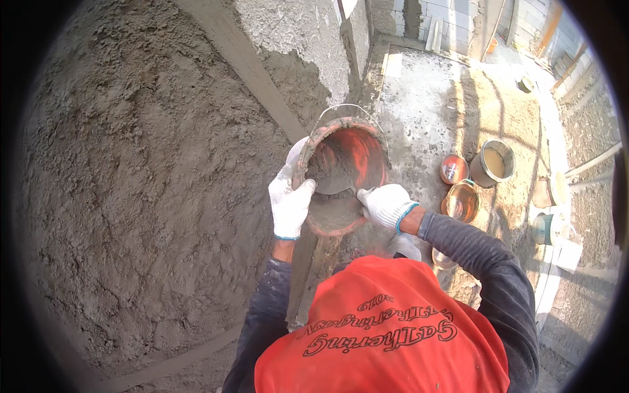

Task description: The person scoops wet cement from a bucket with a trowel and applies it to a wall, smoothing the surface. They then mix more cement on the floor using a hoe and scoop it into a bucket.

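A red bucket [357,154] smeared with grey mortar is tilted in front of me, and its thin wire handle arches beyond the far rim. My left hand [290,200], in a white knit glove, is closed on the bucket's left side, with the thumb over the rim. My right hand [388,205], gloved the same way, is closed at the right near side of the bucket. What its fingers grip is hidden. Grey wet mortar [334,213] lies between the hands, under a pale curved edge whose kind I cannot make out.
Rough wet plaster [151,177] covers the left side, crossed by a straight strip [249,72]. On the right stand a bucket of cloudy liquid [496,162], a red round container [453,169] and an amber-coloured container [460,202]. A teal bucket [542,228] stands farther right. Pale blockwork [436,16] rises behind.
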A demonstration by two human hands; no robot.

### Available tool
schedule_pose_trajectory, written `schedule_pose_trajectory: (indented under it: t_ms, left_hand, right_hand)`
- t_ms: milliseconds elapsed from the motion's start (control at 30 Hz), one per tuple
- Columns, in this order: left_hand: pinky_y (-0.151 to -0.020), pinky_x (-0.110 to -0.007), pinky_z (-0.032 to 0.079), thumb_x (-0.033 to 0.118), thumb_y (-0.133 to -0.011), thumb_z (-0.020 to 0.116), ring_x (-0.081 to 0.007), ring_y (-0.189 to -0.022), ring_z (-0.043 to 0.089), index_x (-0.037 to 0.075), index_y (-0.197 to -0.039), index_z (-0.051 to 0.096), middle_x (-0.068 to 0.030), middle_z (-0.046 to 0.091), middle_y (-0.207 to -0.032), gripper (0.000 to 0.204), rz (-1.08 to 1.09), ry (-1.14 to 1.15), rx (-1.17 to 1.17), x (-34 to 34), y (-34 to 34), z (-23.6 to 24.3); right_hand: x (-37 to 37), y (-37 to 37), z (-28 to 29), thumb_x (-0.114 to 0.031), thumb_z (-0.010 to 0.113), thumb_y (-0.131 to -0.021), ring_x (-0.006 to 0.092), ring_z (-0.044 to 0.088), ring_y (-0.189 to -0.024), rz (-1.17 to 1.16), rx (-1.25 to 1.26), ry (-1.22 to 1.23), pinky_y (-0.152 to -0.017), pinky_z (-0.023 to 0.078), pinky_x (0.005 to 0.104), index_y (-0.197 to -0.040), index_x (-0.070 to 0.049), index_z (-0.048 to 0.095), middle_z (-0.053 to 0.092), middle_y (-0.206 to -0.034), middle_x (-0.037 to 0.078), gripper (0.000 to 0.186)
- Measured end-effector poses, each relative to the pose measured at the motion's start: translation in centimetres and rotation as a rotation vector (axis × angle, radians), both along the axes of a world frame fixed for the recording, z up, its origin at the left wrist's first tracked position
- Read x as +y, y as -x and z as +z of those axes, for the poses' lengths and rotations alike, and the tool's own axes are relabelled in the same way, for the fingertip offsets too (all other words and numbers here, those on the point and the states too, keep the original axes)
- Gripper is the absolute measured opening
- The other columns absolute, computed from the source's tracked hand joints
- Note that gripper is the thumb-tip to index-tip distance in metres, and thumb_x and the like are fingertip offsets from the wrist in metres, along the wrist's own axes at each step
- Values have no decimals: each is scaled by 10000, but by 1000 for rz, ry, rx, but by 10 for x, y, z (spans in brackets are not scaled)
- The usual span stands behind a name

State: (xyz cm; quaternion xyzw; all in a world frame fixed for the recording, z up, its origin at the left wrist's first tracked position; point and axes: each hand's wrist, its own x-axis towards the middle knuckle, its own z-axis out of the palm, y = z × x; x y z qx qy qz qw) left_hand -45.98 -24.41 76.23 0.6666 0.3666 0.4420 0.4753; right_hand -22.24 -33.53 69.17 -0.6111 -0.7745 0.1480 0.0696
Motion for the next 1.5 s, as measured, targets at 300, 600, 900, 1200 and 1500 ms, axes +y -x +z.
schedule_pose_trajectory:
  t_ms: [300, 600, 900, 1200, 1500]
  left_hand:
    - [-849, -440, 596, 108, -873, 764, -412, -932, 754, -34, -1221, 742, -244, 771, -1027, 377, 139, -160, 305, -28, -9, -26]
    - [-744, -496, 609, 92, -859, 738, -424, -892, 747, 80, -1273, 767, -190, 767, -1037, 415, 222, -403, 208, -48, -34, -54]
    - [-723, -472, 611, 65, -846, 748, -398, -838, 759, 72, -1311, 766, -183, 769, -1004, 466, -88, -501, 293, -58, -33, -42]
    - [-876, -344, 597, -8, -842, 781, -203, -965, 777, -45, -1325, 747, -160, 812, -1085, 486, -260, -162, 208, -41, -6, 39]
    - [-916, -327, 576, -94, -828, 804, -156, -1064, 677, -18, -1420, 668, -64, 711, -1243, 613, 96, 68, -272, -30, 10, 13]
  right_hand:
    - [-27, -16, 31, -329, 634, -1030, 411, 784, -895, -6, -150, 267, -754, 608, 554, -1202, -98, 662, 791, -950, 179, 290]
    - [-36, -34, -25, -335, 590, -1084, 419, 768, -752, -143, -164, -54, -649, 606, 544, -1159, -89, 639, 749, -849, 202, 262]
    - [-29, -39, -26, -394, 458, -1137, 286, 745, -666, -380, 253, 521, -599, 599, 443, -1188, -18, 678, 744, -837, 154, 439]
    - [-60, -22, -13, -497, 606, -1118, 113, 618, -541, -433, 1305, 910, -444, 532, 298, -1172, -89, 698, 613, -769, -18, 422]
    - [-19, 45, 13, -529, 570, -1128, 114, 619, -541, -257, 1651, 733, -432, 569, 292, -1307, -70, 663, 562, -779, -20, 502]
